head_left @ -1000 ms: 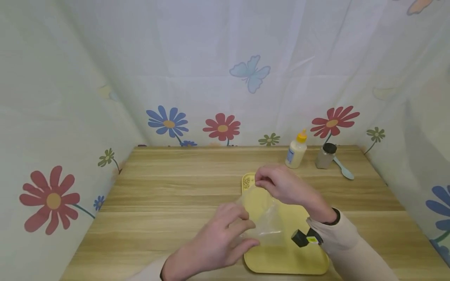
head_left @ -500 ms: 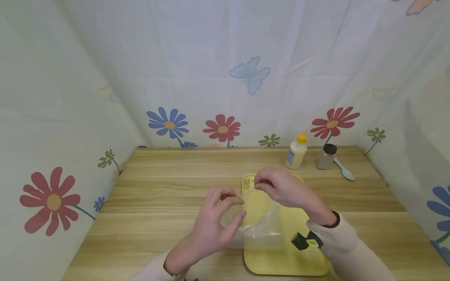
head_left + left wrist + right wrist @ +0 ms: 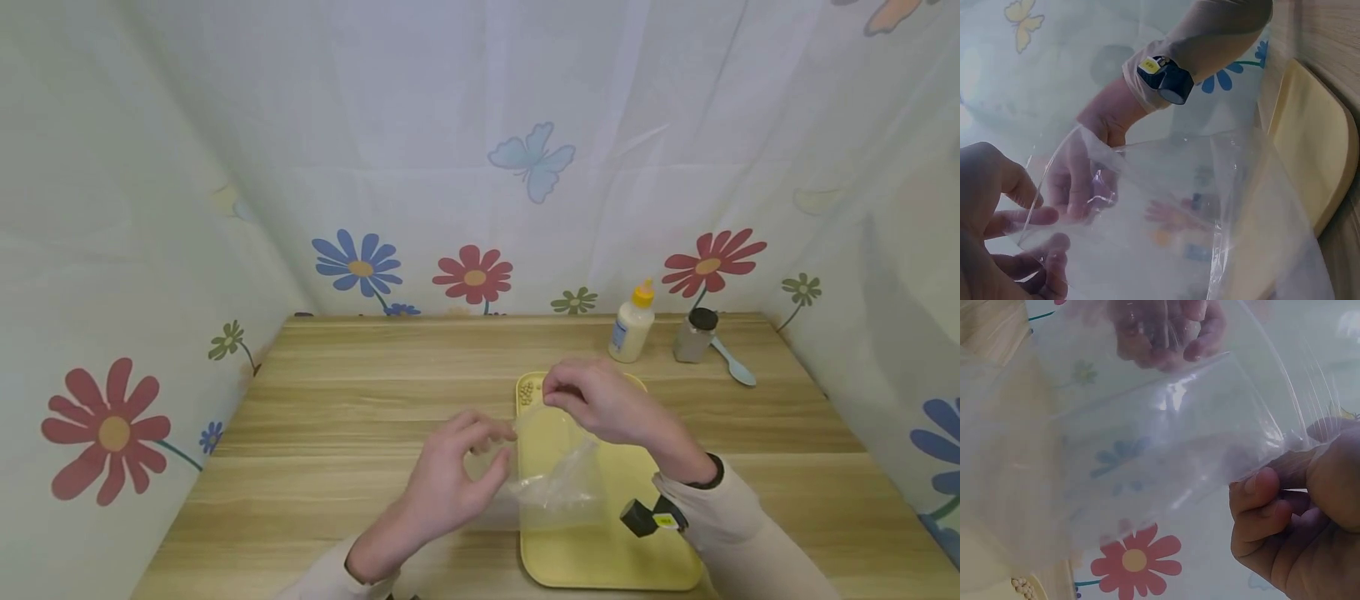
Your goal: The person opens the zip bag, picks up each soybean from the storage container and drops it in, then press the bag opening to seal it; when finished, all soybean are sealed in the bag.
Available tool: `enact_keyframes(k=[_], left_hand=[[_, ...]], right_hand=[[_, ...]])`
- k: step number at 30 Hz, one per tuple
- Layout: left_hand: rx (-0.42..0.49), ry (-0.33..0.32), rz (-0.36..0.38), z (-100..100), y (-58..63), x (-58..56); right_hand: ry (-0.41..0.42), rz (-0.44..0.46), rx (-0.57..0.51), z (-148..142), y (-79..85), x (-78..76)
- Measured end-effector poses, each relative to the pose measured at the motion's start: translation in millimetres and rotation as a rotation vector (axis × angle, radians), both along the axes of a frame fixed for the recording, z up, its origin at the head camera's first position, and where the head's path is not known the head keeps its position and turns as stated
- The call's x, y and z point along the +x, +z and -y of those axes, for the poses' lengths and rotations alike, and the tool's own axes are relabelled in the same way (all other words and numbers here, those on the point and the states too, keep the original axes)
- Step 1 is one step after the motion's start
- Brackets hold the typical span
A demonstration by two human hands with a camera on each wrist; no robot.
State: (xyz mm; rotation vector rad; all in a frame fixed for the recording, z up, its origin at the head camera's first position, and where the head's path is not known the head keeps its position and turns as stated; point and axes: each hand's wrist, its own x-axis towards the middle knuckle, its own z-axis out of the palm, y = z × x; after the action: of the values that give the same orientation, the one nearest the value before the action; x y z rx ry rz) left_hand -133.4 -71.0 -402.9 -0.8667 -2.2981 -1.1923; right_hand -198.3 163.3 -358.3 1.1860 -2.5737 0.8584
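Note:
A clear plastic bag [image 3: 570, 492], ridged with parallel lines near its mouth, hangs over a yellow tray [image 3: 611, 571]. My right hand [image 3: 607, 404] pinches the bag's rim between thumb and fingers, its other fingers curled, as the right wrist view shows. At the opposite side of the mouth is my left hand [image 3: 450, 479], thumb and fingers apart in a loose C. In the left wrist view the rim [image 3: 1054, 159] crosses right by the left fingers [image 3: 1019, 187]. Small pale bean-like pellets [image 3: 527, 393] lie in the tray's far left corner.
Toward the back right of the wooden table [image 3: 360, 392] stand a bottle with a yellow cap [image 3: 632, 332] and a clear jar with a black lid [image 3: 692, 340]. A light blue spoon [image 3: 738, 369] lies beside the jar. A flowered curtain [image 3: 420, 192] surrounds the table.
My left hand has drawn back to the left, and the bag's left side now spreads out past the tray's edge. The right hand keeps its pinch, almost in the same place.

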Motion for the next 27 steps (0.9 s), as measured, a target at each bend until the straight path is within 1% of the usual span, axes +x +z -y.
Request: enact_keyframes(k=[4, 6, 9, 13, 15, 17, 22, 27], left_hand=[[0.01, -0.027, 0.015, 1.3, -2.9, -0.5], [0.014, -0.046, 0.01, 1.9, -4.4, -1.2], [0.022, -0.064, -0.02, 2.9, -6.3, -2.7], [0.022, -0.065, -0.05, 3.8, -7.6, -4.9], [0.015, -0.064, -0.037, 4.1, -7.9, -5.3], [0.004, -0.061, -0.009, 4.5, -7.7, -5.1], [-0.023, -0.074, 0.045, 5.7, -7.0, -4.4], [-0.036, -0.086, 0.037, 5.9, -5.9, -4.3]], right_hand=[[-0.012, -0.004, 0.005, 0.2, -2.2, 0.0], [-0.017, -0.001, 0.005, 0.1, -3.3, -0.3], [-0.014, 0.008, -0.003, -0.4, -4.9, -1.0], [-0.001, 0.032, -0.024, -1.7, -5.7, -1.7], [0.001, 0.045, -0.03, -2.3, -5.8, -1.8], [0.001, 0.057, -0.033, -2.8, -5.7, -1.9], [-0.008, 0.1, -0.033, -4.3, -4.8, -1.7], [-0.006, 0.143, -0.041, -6.0, -4.3, -2.0]])
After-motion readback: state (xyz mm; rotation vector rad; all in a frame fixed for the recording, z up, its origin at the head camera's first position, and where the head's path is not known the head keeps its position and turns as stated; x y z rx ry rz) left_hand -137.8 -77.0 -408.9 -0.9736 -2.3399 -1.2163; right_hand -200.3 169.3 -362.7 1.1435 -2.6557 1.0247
